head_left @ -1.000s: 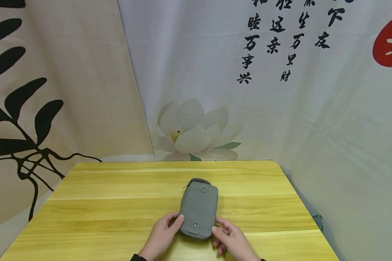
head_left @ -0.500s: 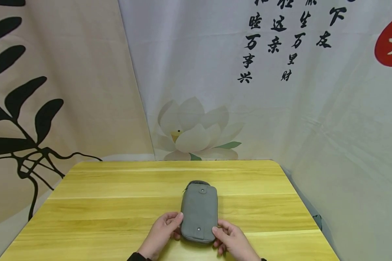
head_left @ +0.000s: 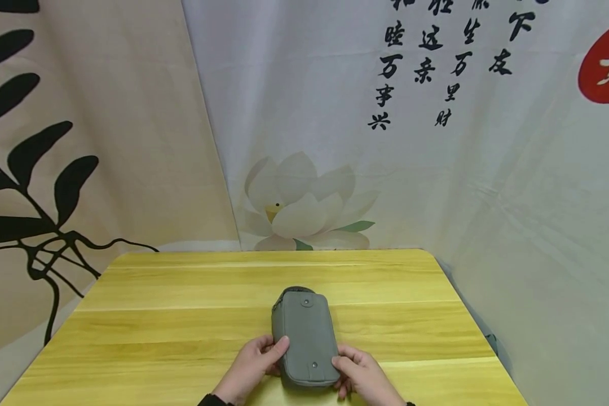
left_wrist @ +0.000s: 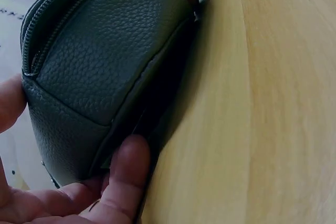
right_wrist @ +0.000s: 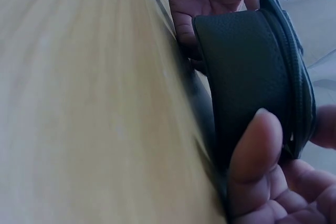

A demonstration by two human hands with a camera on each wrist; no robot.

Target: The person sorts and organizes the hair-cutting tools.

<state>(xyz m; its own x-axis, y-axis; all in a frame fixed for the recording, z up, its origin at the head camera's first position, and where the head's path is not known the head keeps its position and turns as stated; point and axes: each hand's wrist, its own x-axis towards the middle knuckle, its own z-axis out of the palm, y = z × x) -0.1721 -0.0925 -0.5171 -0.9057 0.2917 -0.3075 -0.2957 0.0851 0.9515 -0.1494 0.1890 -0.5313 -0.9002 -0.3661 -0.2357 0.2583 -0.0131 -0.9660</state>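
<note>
A small dark grey-green leather zip pouch (head_left: 308, 338) is held over the near middle of the table, its snap-studded face toward the head camera and its top leaning left. My left hand (head_left: 254, 363) grips its lower left edge, thumb on the front. On the lower right corner, my right hand (head_left: 362, 372) pinches the pouch, thumb in front and fingers partly hidden behind. The left wrist view shows the curved zip (left_wrist: 58, 14) along the pouch's pebbled side. In the right wrist view, fingers of both hands touch the pouch (right_wrist: 247, 72), and its underside is close to the tabletop.
The yellow wood-grain table (head_left: 182, 316) has rounded far corners. Behind it hangs a pale cloth backdrop (head_left: 304, 73) with a printed lotus, dark leaves and black characters. The same cloth runs along the right side of the table.
The pouch has turned, its top swinging left, and shifted slightly toward me; more of its left side now shows. Both hands keep their hold in nearly the same place.
</note>
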